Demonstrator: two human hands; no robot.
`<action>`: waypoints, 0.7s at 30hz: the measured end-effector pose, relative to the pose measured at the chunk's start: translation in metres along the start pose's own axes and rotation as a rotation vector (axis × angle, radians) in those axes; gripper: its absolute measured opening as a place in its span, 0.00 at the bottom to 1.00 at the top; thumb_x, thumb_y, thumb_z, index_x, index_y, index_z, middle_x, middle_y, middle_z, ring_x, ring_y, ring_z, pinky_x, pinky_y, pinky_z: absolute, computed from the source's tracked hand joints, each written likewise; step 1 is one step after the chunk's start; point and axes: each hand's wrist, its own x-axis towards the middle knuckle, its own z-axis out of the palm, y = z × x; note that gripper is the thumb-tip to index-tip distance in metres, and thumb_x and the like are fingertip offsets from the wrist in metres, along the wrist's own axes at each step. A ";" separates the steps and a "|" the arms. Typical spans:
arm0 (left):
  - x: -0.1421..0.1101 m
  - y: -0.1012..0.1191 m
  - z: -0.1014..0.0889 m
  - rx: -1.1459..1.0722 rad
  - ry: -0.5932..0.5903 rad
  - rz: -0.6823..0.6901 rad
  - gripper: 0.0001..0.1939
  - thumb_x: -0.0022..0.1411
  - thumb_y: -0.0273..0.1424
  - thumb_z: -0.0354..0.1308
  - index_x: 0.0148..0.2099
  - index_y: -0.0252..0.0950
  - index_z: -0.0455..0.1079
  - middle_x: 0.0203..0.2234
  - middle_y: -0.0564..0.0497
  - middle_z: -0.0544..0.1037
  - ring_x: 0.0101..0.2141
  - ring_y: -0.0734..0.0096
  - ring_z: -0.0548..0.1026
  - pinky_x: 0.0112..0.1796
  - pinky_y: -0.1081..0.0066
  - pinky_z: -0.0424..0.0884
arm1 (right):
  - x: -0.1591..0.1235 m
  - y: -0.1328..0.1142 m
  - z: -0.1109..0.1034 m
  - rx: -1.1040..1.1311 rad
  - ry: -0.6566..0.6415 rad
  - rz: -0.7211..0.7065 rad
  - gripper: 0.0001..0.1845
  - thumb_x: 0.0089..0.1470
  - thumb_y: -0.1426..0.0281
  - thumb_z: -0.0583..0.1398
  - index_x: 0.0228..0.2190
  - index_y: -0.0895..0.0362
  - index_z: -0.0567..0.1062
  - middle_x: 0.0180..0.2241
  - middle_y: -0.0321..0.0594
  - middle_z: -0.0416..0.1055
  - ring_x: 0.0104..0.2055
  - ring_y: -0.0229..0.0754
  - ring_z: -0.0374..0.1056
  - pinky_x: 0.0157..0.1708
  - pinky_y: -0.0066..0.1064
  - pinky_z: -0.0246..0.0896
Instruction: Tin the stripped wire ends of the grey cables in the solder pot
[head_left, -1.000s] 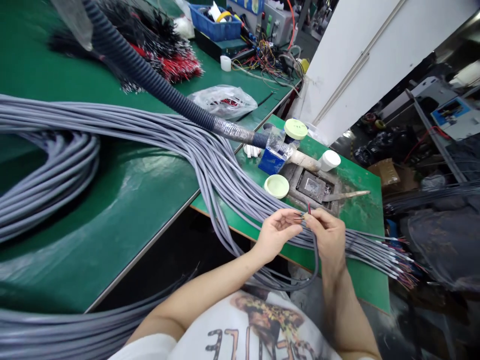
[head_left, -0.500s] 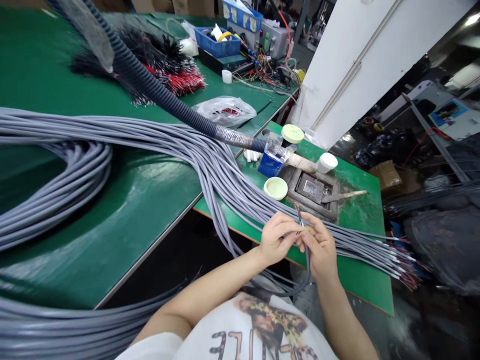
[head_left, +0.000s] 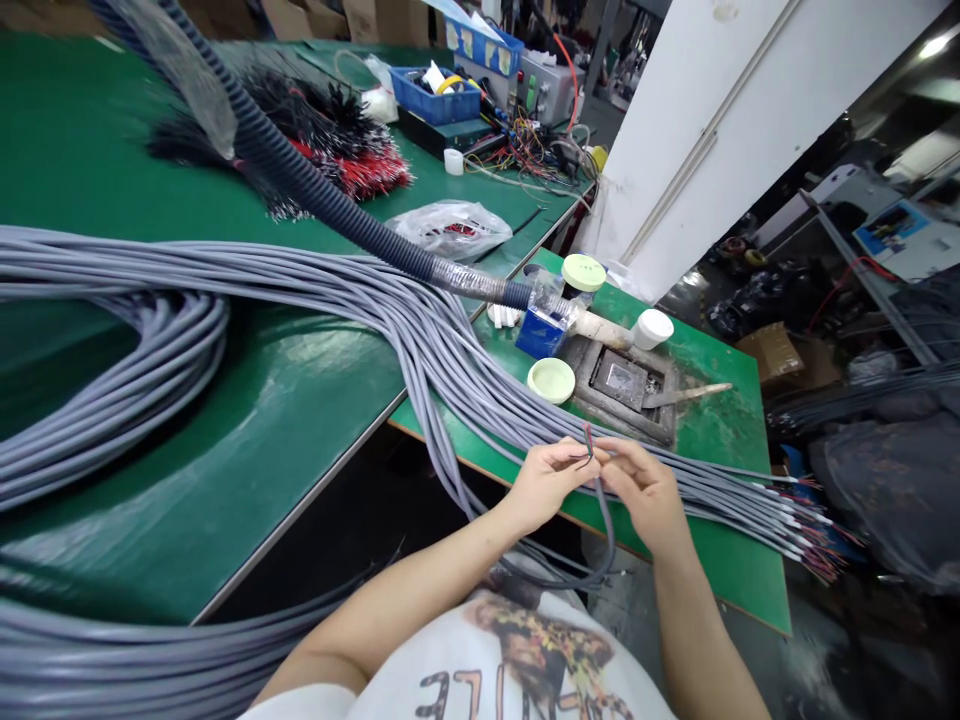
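Left hand (head_left: pixel 547 487), right hand (head_left: pixel 646 490) together — pinching a grey cable (head_left: pixel 602 515) at its stripped end; shirt lettering (head_left: pixel 480 695) unreadable

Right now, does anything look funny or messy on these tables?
Yes. The bundle of grey cables sags across the gap between two green benches, and its ends stick out past the bench edge, so it could slide. One grey cable droops in a loop beside the right hand.

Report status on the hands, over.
Left hand, right hand both on one grey cable; its red and dark wires exposed; grey cable bundle behind.
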 end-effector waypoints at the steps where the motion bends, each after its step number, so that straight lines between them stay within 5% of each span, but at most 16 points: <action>1: -0.001 0.000 -0.001 0.063 0.001 0.023 0.14 0.55 0.39 0.63 0.38 0.32 0.78 0.25 0.49 0.73 0.28 0.73 0.69 0.33 0.71 0.68 | 0.002 -0.003 -0.005 -0.087 0.017 -0.042 0.11 0.54 0.66 0.60 0.41 0.51 0.76 0.30 0.37 0.73 0.33 0.41 0.69 0.36 0.34 0.66; 9: -0.005 -0.010 -0.001 0.285 -0.033 0.184 0.11 0.57 0.37 0.62 0.32 0.35 0.78 0.27 0.49 0.74 0.33 0.70 0.69 0.38 0.69 0.67 | 0.019 -0.034 -0.003 -0.255 0.013 -0.244 0.04 0.50 0.70 0.63 0.29 0.52 0.79 0.27 0.38 0.71 0.31 0.40 0.67 0.32 0.33 0.62; 13: -0.009 -0.001 0.003 0.279 -0.061 0.164 0.12 0.56 0.39 0.62 0.31 0.34 0.77 0.27 0.47 0.75 0.32 0.69 0.71 0.37 0.69 0.69 | 0.023 -0.027 0.008 -0.015 0.063 -0.162 0.06 0.46 0.73 0.63 0.20 0.54 0.76 0.21 0.33 0.64 0.23 0.35 0.59 0.22 0.29 0.55; 21: -0.015 0.005 0.008 0.105 -0.104 0.000 0.13 0.54 0.38 0.64 0.31 0.31 0.77 0.26 0.48 0.75 0.29 0.72 0.72 0.33 0.72 0.69 | 0.044 -0.020 0.015 0.438 0.154 -0.136 0.11 0.44 0.73 0.57 0.14 0.55 0.67 0.17 0.32 0.55 0.23 0.35 0.53 0.25 0.30 0.53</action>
